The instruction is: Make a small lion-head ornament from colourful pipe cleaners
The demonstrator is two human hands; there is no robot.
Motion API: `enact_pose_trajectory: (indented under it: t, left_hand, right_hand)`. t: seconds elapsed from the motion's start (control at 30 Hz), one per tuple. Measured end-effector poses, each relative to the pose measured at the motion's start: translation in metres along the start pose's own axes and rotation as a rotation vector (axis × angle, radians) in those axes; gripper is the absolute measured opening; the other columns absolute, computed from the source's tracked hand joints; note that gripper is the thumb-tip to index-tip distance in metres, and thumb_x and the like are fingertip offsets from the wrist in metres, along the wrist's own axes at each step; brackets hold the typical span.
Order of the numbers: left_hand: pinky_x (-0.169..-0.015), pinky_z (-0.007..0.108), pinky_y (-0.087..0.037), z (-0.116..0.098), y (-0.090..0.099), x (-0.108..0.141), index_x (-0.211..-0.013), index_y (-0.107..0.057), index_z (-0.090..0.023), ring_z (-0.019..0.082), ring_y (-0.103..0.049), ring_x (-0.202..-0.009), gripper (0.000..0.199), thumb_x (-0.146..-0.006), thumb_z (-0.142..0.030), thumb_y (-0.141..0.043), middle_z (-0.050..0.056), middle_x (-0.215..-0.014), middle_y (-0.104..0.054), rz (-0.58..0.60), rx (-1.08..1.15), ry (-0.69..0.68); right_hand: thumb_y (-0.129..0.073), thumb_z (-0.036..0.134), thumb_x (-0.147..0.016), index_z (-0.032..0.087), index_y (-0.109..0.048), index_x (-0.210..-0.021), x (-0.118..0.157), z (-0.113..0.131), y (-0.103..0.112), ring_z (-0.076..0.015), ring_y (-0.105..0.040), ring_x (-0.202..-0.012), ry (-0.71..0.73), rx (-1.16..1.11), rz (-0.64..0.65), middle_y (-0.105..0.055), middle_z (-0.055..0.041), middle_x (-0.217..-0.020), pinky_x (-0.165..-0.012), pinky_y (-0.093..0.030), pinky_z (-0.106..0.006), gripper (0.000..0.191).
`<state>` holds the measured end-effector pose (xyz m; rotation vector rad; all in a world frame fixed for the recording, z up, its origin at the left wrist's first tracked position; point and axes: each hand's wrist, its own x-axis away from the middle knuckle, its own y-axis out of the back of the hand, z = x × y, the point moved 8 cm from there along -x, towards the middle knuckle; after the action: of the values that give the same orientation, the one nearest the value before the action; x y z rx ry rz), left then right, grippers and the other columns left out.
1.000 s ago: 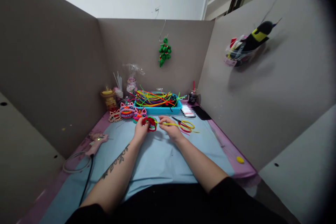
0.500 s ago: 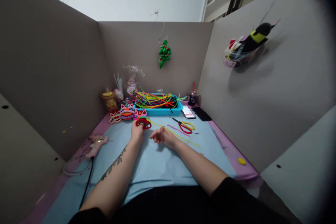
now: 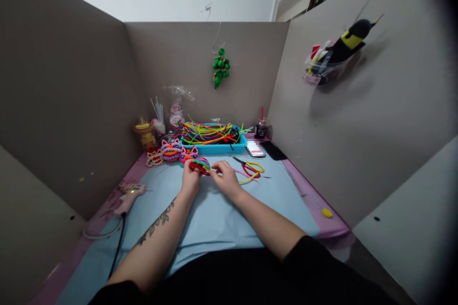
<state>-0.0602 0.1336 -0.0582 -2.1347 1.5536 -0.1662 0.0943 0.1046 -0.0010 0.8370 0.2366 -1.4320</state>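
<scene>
Just in front of the blue tray (image 3: 229, 150), my left fingers (image 3: 187, 165) grip a red-and-multicoloured looped piece (image 3: 200, 166) while my right fingers (image 3: 216, 166) pinch a yellow strip (image 3: 248, 181) at its edge, which could pull the loops askew if I tug unevenly.

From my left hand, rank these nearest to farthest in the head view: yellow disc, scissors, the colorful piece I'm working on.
Measured from your left hand:
1. Colorful piece: held in that hand.
2. Scissors: to the right, beyond the right hand.
3. Yellow disc: far right, near the table's edge.
</scene>
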Motion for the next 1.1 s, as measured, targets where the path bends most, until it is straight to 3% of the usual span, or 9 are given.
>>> enact_pose_trajectory:
  t: [0.13,0.27,0.4,0.53,0.87,1.0,1.1]
  left_hand:
    - [-0.067,0.030,-0.047,-0.006,-0.001,0.002,-0.089,-0.045,-0.021,0.015,-0.060,-0.071,0.032,-0.061,-0.017,-0.060,0.000,-0.077,-0.061,0.024,-0.070,-0.099]
    - [-0.066,0.025,-0.043,-0.016,0.006,0.004,-0.089,-0.048,-0.020,0.013,-0.056,-0.069,0.033,-0.058,-0.009,-0.051,-0.002,-0.074,-0.057,-0.045,-0.255,-0.194]
    - [-0.063,0.024,-0.041,-0.023,0.005,0.008,-0.087,-0.049,-0.020,0.013,-0.053,-0.067,0.032,-0.058,-0.006,-0.048,-0.002,-0.074,-0.054,-0.066,-0.406,-0.234]
    - [-0.062,0.024,-0.042,-0.023,-0.002,0.010,-0.087,-0.047,-0.020,0.013,-0.053,-0.066,0.028,-0.062,-0.008,-0.049,-0.002,-0.074,-0.054,-0.025,-0.437,-0.229]
    - [-0.065,0.026,-0.046,-0.005,-0.005,0.007,-0.087,-0.046,-0.021,0.012,-0.055,-0.067,0.023,-0.067,-0.018,-0.057,-0.002,-0.076,-0.054,0.042,-0.225,-0.107]
    - [-0.070,0.027,-0.045,-0.004,-0.009,0.005,-0.088,-0.052,-0.020,0.014,-0.055,-0.071,0.025,-0.066,-0.023,-0.064,0.000,-0.078,-0.058,0.073,-0.215,-0.085]
    - [-0.078,0.029,-0.043,-0.010,-0.010,0.003,-0.089,-0.058,-0.018,0.017,-0.055,-0.081,0.033,-0.058,-0.017,-0.071,0.004,-0.087,-0.059,0.081,-0.310,-0.108]
  right_hand:
    - [-0.055,0.024,-0.079,0.019,-0.058,-0.080,0.002,0.007,-0.001,-0.0147,-0.054,-0.074,0.038,0.036,0.018,-0.056,-0.0030,-0.080,-0.066,-0.046,-0.025,0.007]
    - [-0.057,0.023,-0.079,0.019,-0.059,-0.089,0.003,0.016,0.001,-0.0172,-0.055,-0.081,0.113,0.102,0.022,-0.058,-0.0048,-0.085,-0.074,-0.047,-0.030,0.011]
    - [-0.056,0.018,-0.077,0.019,-0.057,-0.102,0.002,0.020,0.004,-0.0206,-0.054,-0.094,0.176,0.114,-0.012,-0.060,-0.0082,-0.098,-0.085,-0.046,-0.035,0.025]
    - [-0.049,0.012,-0.078,0.020,-0.057,-0.106,0.002,0.016,0.003,-0.0204,-0.054,-0.096,0.187,0.078,0.001,-0.060,-0.0081,-0.100,-0.085,-0.047,-0.036,0.030]
    - [-0.045,0.013,-0.078,0.019,-0.058,-0.101,0.001,0.010,0.006,-0.0177,-0.057,-0.087,0.099,0.025,-0.016,-0.060,-0.0084,-0.099,-0.077,-0.049,-0.031,0.027]
    - [-0.050,0.023,-0.078,0.018,-0.057,-0.097,0.000,-0.004,0.009,-0.0160,-0.057,-0.070,-0.066,0.006,-0.049,-0.061,-0.0040,-0.080,-0.067,-0.047,-0.028,0.021]
    - [-0.050,0.027,-0.078,0.019,-0.056,-0.092,0.000,-0.020,0.008,-0.0144,-0.056,-0.062,-0.169,-0.043,-0.030,-0.059,0.0006,-0.068,-0.061,-0.045,-0.026,0.018]
